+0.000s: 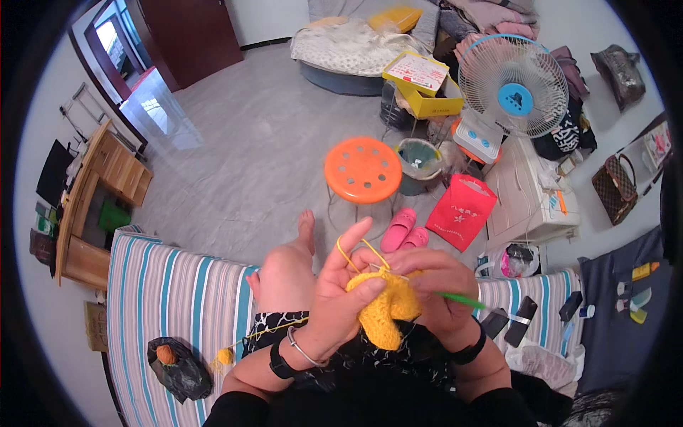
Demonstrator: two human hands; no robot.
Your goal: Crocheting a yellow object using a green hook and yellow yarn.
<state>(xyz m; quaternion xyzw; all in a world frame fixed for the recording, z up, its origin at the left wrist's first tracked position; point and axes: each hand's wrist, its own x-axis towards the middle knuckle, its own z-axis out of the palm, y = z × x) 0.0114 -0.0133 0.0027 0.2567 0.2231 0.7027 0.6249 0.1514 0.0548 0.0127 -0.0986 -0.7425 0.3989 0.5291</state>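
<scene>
A yellow crocheted piece (381, 315) hangs in front of my lap, its lower part split into two lobes. My left hand (341, 299) pinches its left side between thumb and fingers, with yellow yarn (346, 255) looped round the raised index finger. In my right hand (445, 288) is a crochet hook with a green handle (461, 300); its metal shaft meets the top edge of the piece. From under my left arm, a strand runs to a small yellow yarn ball (224, 356) on the striped bed sheet (144, 299).
Left of me on the bed lies a black plastic bag (184, 376) with an orange-brown yarn ball (166, 354). Phones (520, 320) rest at the right. Ahead stand an orange stool (363, 169), a waste bin (419, 165), pink slippers (400, 229), a red bag (462, 212) and a fan (513, 88).
</scene>
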